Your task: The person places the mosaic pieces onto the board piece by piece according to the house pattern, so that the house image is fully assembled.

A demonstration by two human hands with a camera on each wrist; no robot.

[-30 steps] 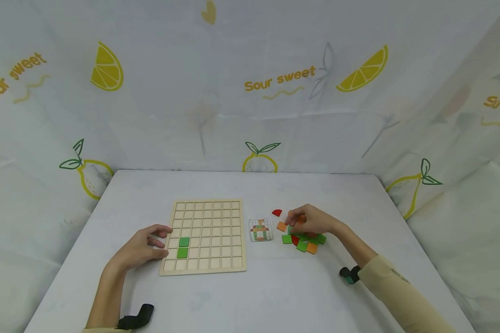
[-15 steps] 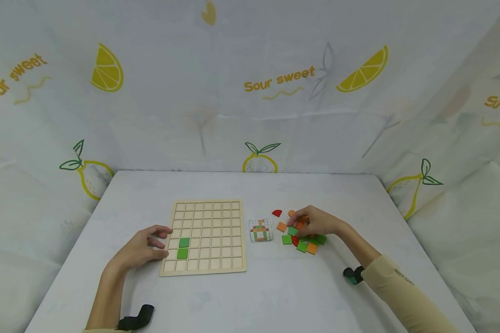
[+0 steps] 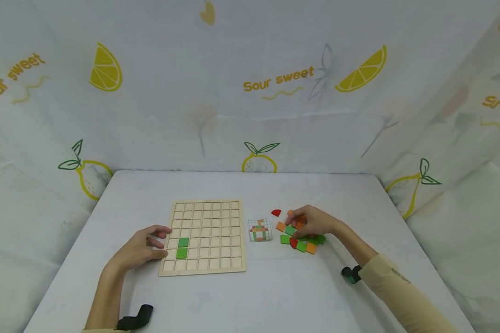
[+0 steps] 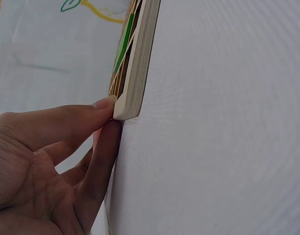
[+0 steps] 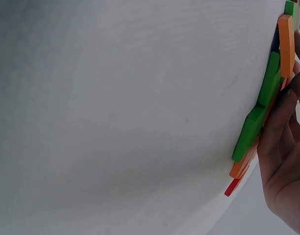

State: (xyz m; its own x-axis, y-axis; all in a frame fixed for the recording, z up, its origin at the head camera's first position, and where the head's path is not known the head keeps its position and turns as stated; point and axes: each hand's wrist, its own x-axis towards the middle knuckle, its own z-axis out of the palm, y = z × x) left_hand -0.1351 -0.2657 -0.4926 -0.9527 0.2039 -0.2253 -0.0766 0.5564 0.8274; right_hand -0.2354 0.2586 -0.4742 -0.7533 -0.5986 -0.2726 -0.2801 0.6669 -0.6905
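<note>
A wooden grid board (image 3: 216, 240) lies left of centre, with two green tiles (image 3: 182, 247) set in its squares. My left hand (image 3: 135, 249) rests fingertips and thumb against the board's left edge. In the left wrist view, the thumb (image 4: 103, 110) touches the board's rim (image 4: 135, 93). My right hand (image 3: 316, 222) bends over a loose pile of small pieces. A light green tile (image 3: 290, 230) lies between its spread fingertips and thumb, and a red quarter-circle (image 3: 293, 243) is just below the thumb. In the right wrist view, my hand covers part of the pile.
A small pattern card (image 3: 260, 230) with a coloured figure lies between board and pile. Around the pile are orange tiles (image 3: 311, 248), green tiles (image 3: 301, 246) and another red quarter-circle (image 3: 276, 212). A patterned cloth (image 3: 216, 129) hangs behind the white table (image 3: 233, 300).
My right hand has shifted slightly among the pieces, and its thumb and fingers now spread wider. The light green tile and the nearby red quarter-circle have slid slightly left. My left hand stays put.
</note>
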